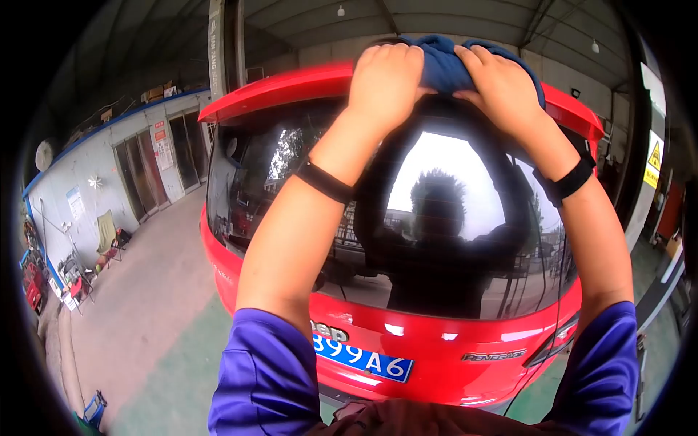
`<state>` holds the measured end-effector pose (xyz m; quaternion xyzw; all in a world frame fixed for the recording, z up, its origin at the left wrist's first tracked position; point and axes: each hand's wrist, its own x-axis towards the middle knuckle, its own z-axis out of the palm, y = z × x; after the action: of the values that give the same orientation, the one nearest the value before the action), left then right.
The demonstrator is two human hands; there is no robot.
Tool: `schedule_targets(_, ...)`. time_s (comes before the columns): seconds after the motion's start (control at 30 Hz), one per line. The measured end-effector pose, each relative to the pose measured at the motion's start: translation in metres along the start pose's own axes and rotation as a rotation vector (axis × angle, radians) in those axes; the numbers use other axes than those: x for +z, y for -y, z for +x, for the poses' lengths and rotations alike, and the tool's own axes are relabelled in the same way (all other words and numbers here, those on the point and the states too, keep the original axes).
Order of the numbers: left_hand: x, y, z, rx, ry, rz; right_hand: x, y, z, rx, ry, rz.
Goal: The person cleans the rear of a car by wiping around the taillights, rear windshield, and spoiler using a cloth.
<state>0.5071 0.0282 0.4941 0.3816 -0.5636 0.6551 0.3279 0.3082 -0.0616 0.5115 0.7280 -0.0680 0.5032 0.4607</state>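
Cloth (445, 67): blue, bunched, at the top rear edge of the car (429, 334), over the middle of the red spoiler (287, 86). Both hands are on it. The left hand (387, 81) grips its left part, fingers over the top and thumb on the near side. The right hand (503, 86) grips its right part in the same way, thumb pointing inward. The hands are apart, with a stretch of cloth showing between them. Both arms are raised; each wrist bears a dark band, and the sleeves (265, 367) are purple.

The car presents its rear, tailgate down. Its load space is shut behind the window (367, 291), which is dark and reflective; the contents cannot be made out. The glass reflects a dark figure with raised arms, bright sky and structures. Below it sit a partly covered blue plate (374, 361) and a "RENEGADE" badge (494, 355).

To the left, a pale wall holds two sets of doors (139, 179). Boxes (155, 93) rest on top of that wall; what they hold cannot be seen. A folding chair (107, 231) stands near the wall, well apart from the car. At right, a post bears a yellow warning sign (654, 161). A lamp (595, 46) hangs from the roof.
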Motion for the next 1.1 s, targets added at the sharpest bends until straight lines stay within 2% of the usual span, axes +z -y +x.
schedule_targets(0.13,-0.014,0.048,-0.024,-0.012,0.008,0.018,0.018,0.038,0.039,-0.075,0.011,0.043)
schedule_targets(0.23,-0.025,0.076,-0.042,-0.028,0.02,0.043,0.04,0.067,0.065,-0.138,-0.097,0.054)
schedule_targets(0.27,-0.029,0.084,-0.046,-0.087,0.091,0.054,0.047,0.076,0.074,-0.141,-0.113,0.052)
schedule_targets(0.47,-0.033,0.132,-0.087,-0.132,0.053,0.164,0.076,0.129,0.102,-0.059,-0.087,0.024)
schedule_targets(0.67,-0.042,0.071,-0.045,-0.293,0.302,0.339,0.054,0.085,0.072,-0.156,-0.098,0.125)
schedule_targets(0.73,-0.035,0.039,-0.029,-0.168,0.258,0.349,0.042,0.06,0.052,-0.164,-0.103,0.128)
schedule_targets(0.93,-0.021,-0.044,0.007,-0.087,0.357,0.374,0.005,-0.013,-0.019,-0.206,-0.165,0.141)
schedule_targets(1.0,-0.008,-0.064,0.016,-0.029,0.295,0.451,0.0,-0.033,-0.035,-0.209,-0.188,0.116)
schedule_targets(1.1,0.007,-0.094,0.037,-0.038,0.333,0.486,-0.006,-0.056,-0.058,-0.165,-0.204,0.134)
